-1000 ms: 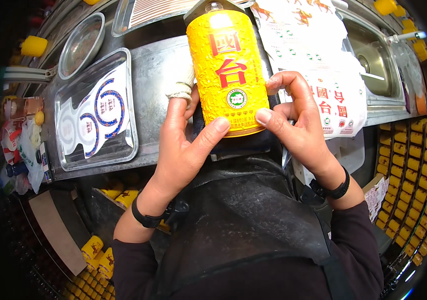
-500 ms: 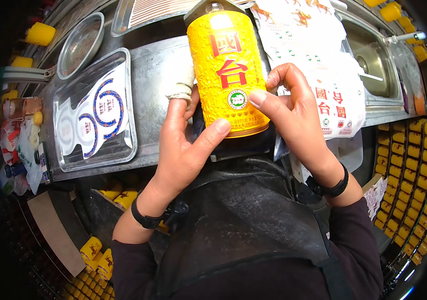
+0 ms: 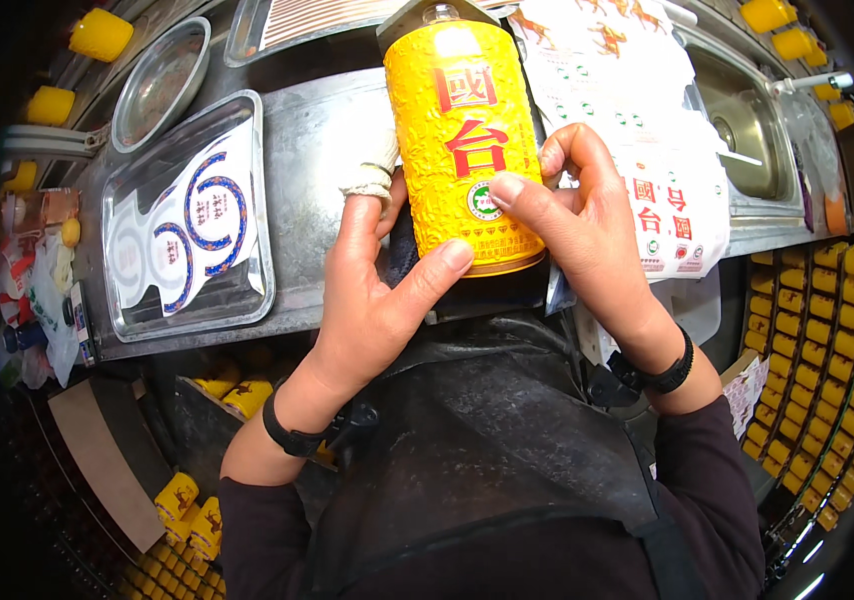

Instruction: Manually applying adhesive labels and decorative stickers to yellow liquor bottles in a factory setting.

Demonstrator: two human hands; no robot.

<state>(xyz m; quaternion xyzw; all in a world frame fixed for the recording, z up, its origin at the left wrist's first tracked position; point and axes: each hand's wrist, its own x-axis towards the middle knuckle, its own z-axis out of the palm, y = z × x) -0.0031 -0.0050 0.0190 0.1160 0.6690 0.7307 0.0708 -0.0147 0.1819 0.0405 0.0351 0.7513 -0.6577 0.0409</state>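
A yellow embossed bottle (image 3: 447,130) with large red characters stands tilted at the front of the bench, its neck pointing away from me. My left hand (image 3: 372,300) holds its lower left side, thumb across the front near the base; a whitish cloth cover (image 3: 371,180) wraps one finger. On the bottle's right side is my right hand (image 3: 587,220), its thumb pressing at a small round green-and-white emblem (image 3: 485,203) and its index finger bent against the edge. The bottle hides some of my left fingers.
Printed decal sheets (image 3: 617,110) lie right of the bottle, beside a metal sink (image 3: 747,150). On the left are a clear tray (image 3: 269,270) holding blue-patterned decals (image 3: 217,215) and a metal bowl (image 3: 187,100). Racks of yellow bottles (image 3: 827,370) stand at lower right.
Bottle and hands shift slightly right in the picture. My right thumb has slid a little up and left, now covering part of the emblem's edge. Both hands keep their hold.
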